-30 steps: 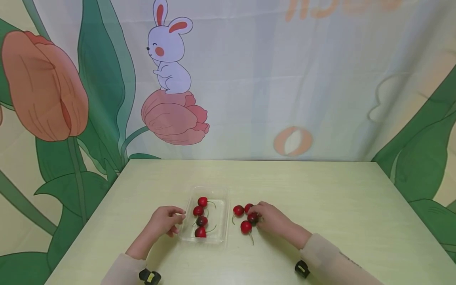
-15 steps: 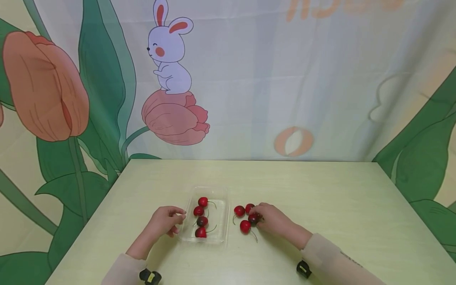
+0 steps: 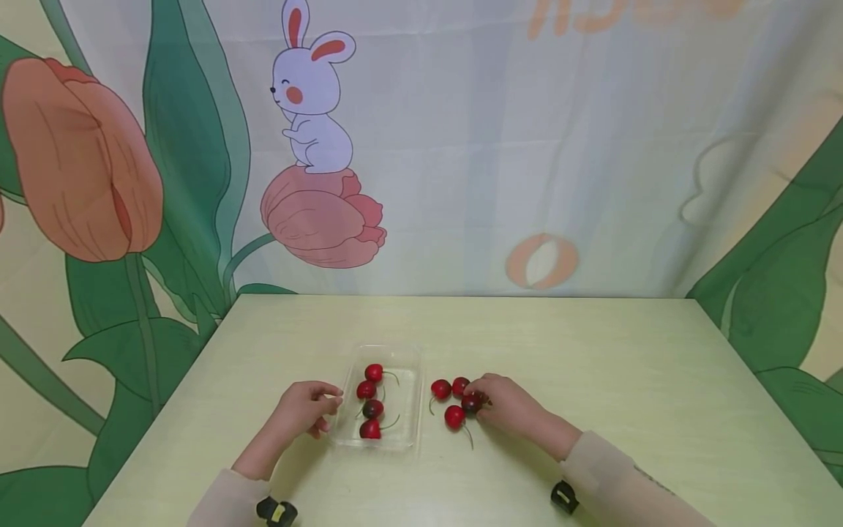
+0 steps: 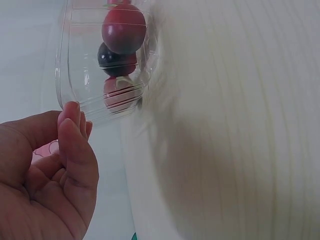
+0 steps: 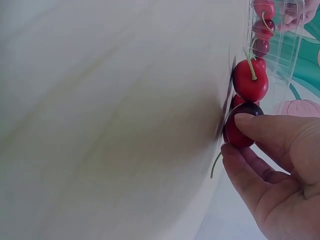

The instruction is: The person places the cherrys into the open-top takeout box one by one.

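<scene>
My right hand (image 3: 507,405) pinches a dark red cherry (image 5: 240,127) between thumb and fingertips, low over the table. Next to it lie several bright red cherries, one in front (image 3: 454,417) with a green stem and one at the left (image 3: 440,389). A clear plastic box (image 3: 410,410) stands left of them, with a column of red cherries (image 3: 372,409) inside. At the box's left rim, my left hand (image 3: 304,410) holds the edge between thumb and fingers. In the left wrist view, the left fingertips (image 4: 71,111) meet the box's corner.
The pale wooden table (image 3: 579,351) runs back to a printed curtain (image 3: 448,146) with a rabbit and tulips. A black wrist strap piece (image 3: 563,497) hangs below the right sleeve, and another (image 3: 276,511) below the left.
My right hand has drawn slightly right with the dark cherry. The front cherry has shifted a little and its stem has swung right. My left hand and the box stay put.
</scene>
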{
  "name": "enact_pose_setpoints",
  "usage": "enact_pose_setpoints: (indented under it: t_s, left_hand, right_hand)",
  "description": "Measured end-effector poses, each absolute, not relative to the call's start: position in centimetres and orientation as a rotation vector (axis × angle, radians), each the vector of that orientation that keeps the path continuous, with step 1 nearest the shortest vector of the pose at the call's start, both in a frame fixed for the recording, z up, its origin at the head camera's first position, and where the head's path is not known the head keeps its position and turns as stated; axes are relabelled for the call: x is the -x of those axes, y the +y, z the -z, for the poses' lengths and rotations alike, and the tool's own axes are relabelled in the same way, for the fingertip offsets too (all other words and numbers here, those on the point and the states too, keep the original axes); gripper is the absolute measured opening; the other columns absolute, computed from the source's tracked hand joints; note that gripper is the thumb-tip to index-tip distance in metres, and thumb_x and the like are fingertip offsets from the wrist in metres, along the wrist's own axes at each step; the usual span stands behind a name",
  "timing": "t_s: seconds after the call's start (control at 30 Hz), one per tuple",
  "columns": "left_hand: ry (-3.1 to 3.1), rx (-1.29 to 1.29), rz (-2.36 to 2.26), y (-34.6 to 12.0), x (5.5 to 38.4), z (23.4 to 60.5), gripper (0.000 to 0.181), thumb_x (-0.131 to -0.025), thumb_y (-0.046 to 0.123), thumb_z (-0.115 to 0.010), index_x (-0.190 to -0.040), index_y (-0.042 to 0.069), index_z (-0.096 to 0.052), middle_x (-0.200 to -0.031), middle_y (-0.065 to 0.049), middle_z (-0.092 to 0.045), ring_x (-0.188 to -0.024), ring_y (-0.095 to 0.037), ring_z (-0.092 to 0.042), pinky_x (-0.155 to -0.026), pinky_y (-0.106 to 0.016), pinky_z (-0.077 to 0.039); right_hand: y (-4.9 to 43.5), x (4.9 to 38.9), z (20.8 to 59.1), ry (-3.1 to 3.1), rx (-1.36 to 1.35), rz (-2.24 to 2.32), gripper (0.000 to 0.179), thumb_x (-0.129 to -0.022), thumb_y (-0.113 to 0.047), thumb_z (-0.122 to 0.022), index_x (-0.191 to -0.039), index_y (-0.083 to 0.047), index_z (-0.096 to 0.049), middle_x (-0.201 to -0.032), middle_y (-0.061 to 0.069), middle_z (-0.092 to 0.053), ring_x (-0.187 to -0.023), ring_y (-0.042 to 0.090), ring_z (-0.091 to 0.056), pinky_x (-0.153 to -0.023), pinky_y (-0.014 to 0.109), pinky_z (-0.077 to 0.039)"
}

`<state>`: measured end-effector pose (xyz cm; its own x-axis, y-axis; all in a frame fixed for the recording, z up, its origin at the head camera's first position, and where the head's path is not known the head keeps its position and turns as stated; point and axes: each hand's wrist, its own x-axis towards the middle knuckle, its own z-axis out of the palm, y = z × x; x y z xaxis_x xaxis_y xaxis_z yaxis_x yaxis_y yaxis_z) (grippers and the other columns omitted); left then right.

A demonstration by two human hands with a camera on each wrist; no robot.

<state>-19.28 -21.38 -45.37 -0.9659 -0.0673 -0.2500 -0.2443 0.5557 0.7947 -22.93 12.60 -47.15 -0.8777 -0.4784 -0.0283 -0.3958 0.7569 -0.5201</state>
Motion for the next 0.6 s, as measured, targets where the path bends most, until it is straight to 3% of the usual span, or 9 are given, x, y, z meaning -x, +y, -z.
enact_pose_setpoints:
  t_s: [0.6]
  left_hand:
    - [2.601, 0.254, -1.369, -21.34, 19.23, 45.17, 0.026, -0.099, 0.01, -0.063, -0.119, -0.007, -0.067, -0.09, -0.015, -0.069, -0.054, -0.013, -0.056, -0.051, -0.025, -0.052]
  right_hand:
    - [13.32, 23.13, 46.57, 2.803, 0.693, 0.803, 0.033, -0.08, 0.007, -0.076, -0.113, 0.001, -0.072, -0.101, 0.01, -0.07, -0.09, 0.019, -0.063, -0.085, 0.038, -0.057]
